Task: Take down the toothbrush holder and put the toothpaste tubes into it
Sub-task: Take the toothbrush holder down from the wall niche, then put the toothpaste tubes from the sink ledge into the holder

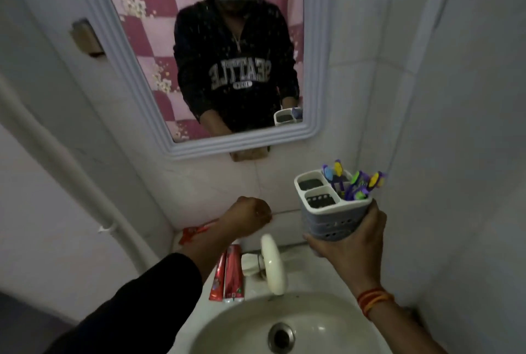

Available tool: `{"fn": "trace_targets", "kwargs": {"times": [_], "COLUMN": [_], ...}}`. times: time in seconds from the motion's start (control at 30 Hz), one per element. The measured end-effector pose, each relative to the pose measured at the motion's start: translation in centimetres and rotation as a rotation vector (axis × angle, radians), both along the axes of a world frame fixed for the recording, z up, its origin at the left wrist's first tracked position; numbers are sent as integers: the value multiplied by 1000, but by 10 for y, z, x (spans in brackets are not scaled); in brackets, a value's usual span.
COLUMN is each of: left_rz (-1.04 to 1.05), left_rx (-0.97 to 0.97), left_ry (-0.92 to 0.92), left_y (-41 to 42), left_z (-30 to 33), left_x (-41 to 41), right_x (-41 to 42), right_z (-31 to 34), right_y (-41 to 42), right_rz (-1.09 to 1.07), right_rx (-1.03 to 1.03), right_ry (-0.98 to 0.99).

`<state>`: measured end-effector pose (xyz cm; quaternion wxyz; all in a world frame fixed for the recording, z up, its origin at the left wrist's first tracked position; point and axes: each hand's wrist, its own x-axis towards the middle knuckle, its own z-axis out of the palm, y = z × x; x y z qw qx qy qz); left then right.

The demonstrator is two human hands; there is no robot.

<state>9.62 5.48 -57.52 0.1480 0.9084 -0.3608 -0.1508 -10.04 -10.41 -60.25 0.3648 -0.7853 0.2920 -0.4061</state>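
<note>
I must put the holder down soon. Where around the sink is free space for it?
The sink ledge right of the tap, under the toothbrush holder in the right hand, looks bare. Left of the tap is crowded: two red toothpaste tubes, a third by the wall, the left hand above.

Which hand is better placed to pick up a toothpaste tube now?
The left hand. It is free, closed in a fist, above the toothpaste tubes on the sink ledge. The right hand is busy holding the toothbrush holder.
</note>
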Motion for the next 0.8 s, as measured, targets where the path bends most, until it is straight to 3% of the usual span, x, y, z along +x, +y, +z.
{"fn": "trace_targets", "kwargs": {"times": [0.27, 0.43, 0.6, 0.8], "left_rz": [-52, 20, -74, -97], "left_rx": [281, 242, 320, 192], "left_ry": [41, -142, -398, -374], "left_y": [-11, -16, -23, -27], "left_z": [-57, -83, -92, -94], "left_x": [33, 37, 37, 46], "right_x": [-6, -20, -25, -21], "right_z": [-85, -125, -137, -136], "right_y": [22, 31, 35, 28], "right_rz": [32, 83, 145, 181], "right_rx": [184, 266, 393, 412], "right_ry": [111, 172, 86, 97]}}
